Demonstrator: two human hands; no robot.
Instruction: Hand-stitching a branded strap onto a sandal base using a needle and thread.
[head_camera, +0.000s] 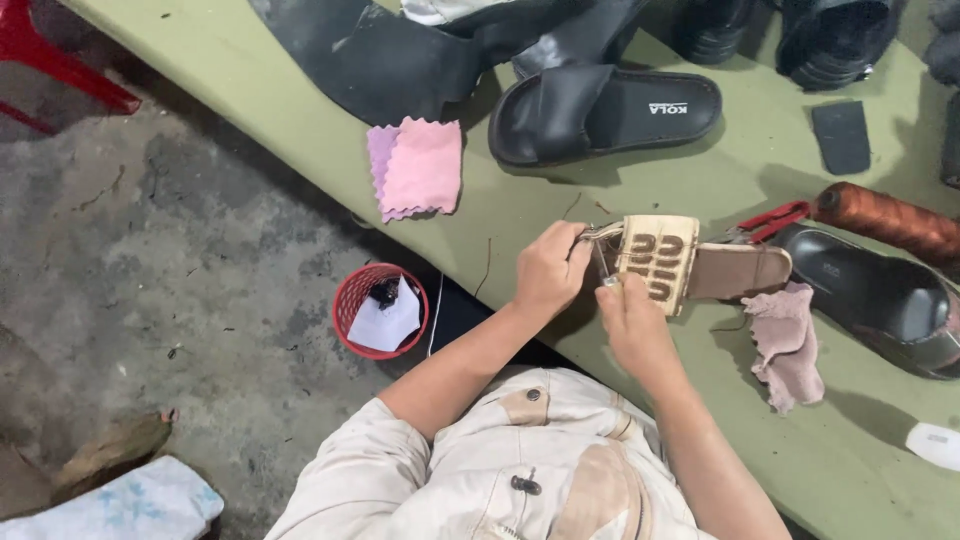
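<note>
A brown slide sandal (735, 270) with a cream woven strap (657, 258) lies on the green table (760, 160) in front of me. My left hand (550, 270) is closed on a small metal tool at the strap's near edge. My right hand (632, 318) pinches the strap's lower corner, fingers closed on it; a thin metal piece shows between the two hands. Red-handled pliers (770, 222) lie just behind the sandal.
A black slide sandal (600, 112) and pink zigzag-edged cloth swatches (417, 168) lie further back. A dusty pink rag (787, 340), another black sandal (880, 300) and a copper thread spool (885, 218) sit right. A red basket (380, 310) stands on the concrete floor.
</note>
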